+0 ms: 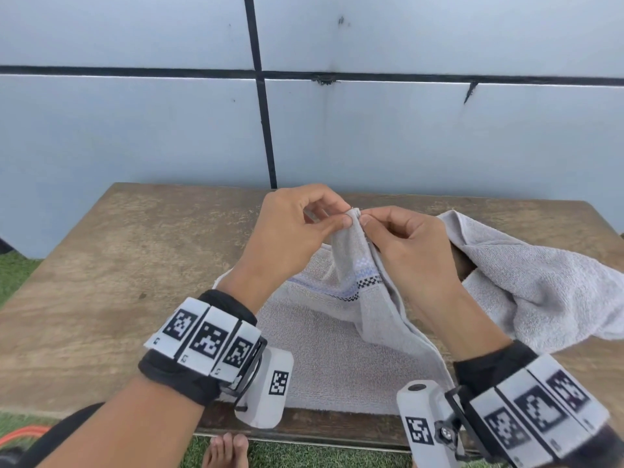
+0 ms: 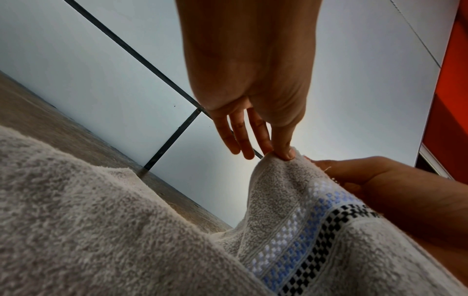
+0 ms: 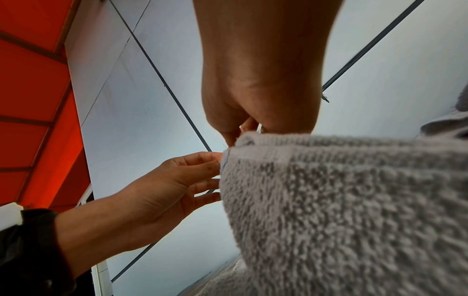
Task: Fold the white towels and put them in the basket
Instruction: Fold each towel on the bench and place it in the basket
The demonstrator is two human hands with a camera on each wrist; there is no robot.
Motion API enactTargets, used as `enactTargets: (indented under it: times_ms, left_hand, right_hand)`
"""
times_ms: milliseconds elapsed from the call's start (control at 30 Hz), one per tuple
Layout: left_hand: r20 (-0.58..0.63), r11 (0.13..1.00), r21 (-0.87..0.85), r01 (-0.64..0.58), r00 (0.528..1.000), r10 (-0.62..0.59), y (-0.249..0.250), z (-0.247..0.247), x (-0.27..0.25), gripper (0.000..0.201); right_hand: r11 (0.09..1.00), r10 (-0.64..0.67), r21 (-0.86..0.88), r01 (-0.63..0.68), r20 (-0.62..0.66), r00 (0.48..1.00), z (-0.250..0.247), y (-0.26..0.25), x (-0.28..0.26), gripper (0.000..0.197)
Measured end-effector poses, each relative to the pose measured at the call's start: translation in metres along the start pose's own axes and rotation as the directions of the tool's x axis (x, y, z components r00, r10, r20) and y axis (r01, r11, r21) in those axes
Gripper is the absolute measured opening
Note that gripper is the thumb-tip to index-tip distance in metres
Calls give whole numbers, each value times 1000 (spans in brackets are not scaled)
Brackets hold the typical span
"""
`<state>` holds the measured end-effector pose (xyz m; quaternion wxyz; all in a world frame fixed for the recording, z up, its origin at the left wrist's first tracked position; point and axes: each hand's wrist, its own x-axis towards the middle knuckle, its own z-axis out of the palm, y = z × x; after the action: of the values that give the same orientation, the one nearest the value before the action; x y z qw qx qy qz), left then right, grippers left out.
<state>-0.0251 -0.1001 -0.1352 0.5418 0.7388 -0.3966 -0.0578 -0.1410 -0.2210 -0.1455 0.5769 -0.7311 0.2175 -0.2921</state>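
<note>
A white towel (image 1: 337,349) with a blue and black checked band lies spread on the wooden table (image 1: 101,282). One corner of it is raised above the table. My left hand (image 1: 347,216) pinches that corner between thumb and forefinger, its other fingers loosely extended. My right hand (image 1: 364,220) pinches the same corner from the right side. In the left wrist view my left hand (image 2: 283,155) holds the towel (image 2: 291,200) tip, with my right hand (image 2: 354,176) beside it. In the right wrist view my right hand (image 3: 240,138) holds the towel (image 3: 341,200) edge. No basket is in view.
A second white towel (image 1: 540,282) lies crumpled on the table's right side, partly over the edge. A pale panelled wall (image 1: 135,130) stands behind the table. Grass, a bare foot (image 1: 226,450) and an orange cable (image 1: 23,437) lie below the near edge.
</note>
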Motion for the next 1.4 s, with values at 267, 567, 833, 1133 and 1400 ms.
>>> enactTargets:
  times_ms: [267,567,833,1133,1400]
  left_hand:
    - [-10,998,-59,-12,1000,12,1,2,-1,11]
    - [14,994,-102,-26,1000,28,-4,1,0,11]
    - [139,990,-130,-47,988,65,5,-2,0,17]
    - [219,995,2,-99,971,96,4,-19,-20,20]
    - [138,956,283,-72,990,34,-19,-50,-40,9]
  right_hand:
    - [993,24,116,-22,-9,1000,2,-4,-3,12]
    - [992,-30,119,27,18,999,1,-2,-2,9]
    - [994,-63,91,61,27,998,-1,-7,0,5]
    - [971,-200,117,208,-74,977,-26,-24,-6,12]
    - [972,-142,146,186,-273,951,-53,-25,-20,15]
